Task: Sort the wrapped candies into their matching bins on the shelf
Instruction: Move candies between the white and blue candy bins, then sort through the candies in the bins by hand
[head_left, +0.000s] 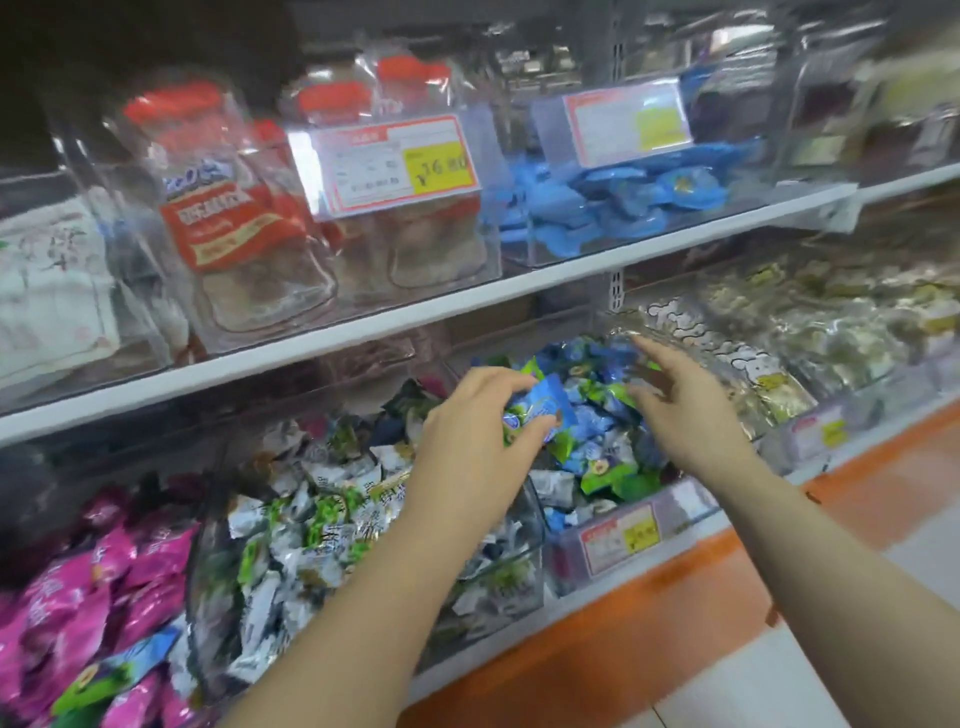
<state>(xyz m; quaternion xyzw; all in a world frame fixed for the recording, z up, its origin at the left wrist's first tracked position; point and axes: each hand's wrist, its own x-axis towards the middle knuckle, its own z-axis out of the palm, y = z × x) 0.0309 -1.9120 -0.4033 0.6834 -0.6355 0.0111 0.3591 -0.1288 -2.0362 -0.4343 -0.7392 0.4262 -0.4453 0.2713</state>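
Grip of the left hand (467, 431) pinches a few blue wrapped candies (540, 413); I cannot tell their exact number. They are held just above the blue and green bin (685, 506) on the lower board. The right hand (685, 410) is released, its fingers spread over the same bin and holding nothing.

Two white boards of the shelf (363, 332) cross the view. On the lower board, from left to right, are pink packets (78, 597), a clear bin of white and green candies (519, 571), the blue and green bin, and pale golden packets (831, 322). The upper board carries jars with red lids (244, 223), at least three, and blue packets (623, 192). Four price labels (395, 161) show. Below are an orange base (623, 639) and pale floor tiles (779, 675).
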